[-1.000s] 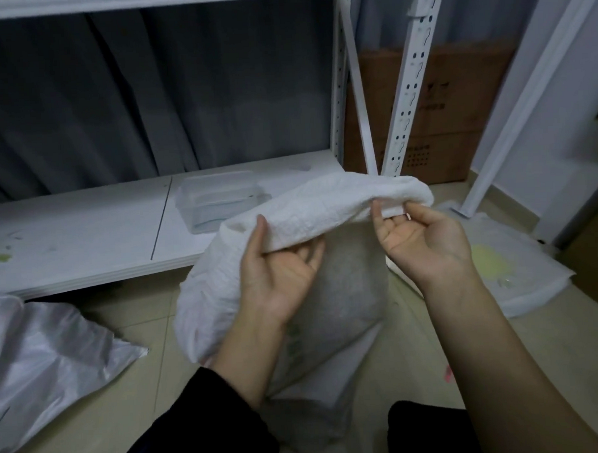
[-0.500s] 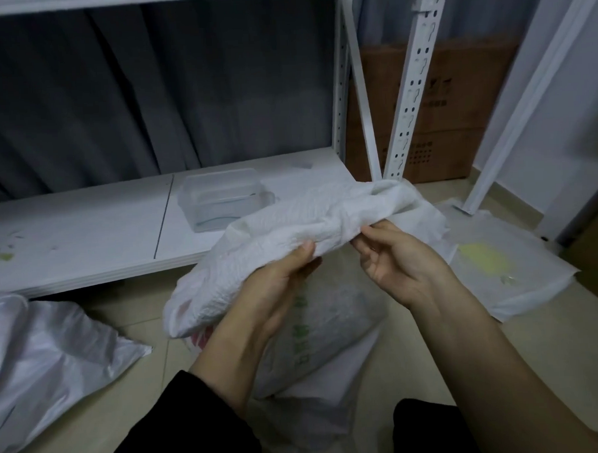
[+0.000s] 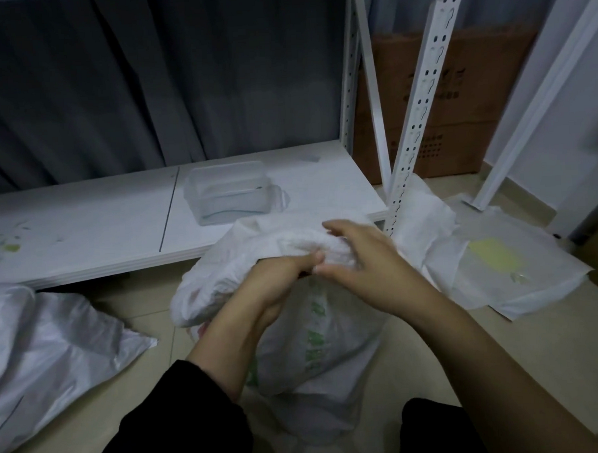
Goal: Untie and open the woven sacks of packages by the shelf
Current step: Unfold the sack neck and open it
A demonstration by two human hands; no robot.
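With the left hand [image 3: 279, 278] gripping the woven sack [image 3: 295, 329] at its bunched mouth and the right hand [image 3: 357, 258] spread loosely over it, a hard tug could tip the sack and spill packages onto the floor [image 3: 501, 337].

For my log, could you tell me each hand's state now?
Left hand: gripping the woven sack.
Right hand: open, fingers resting on it.
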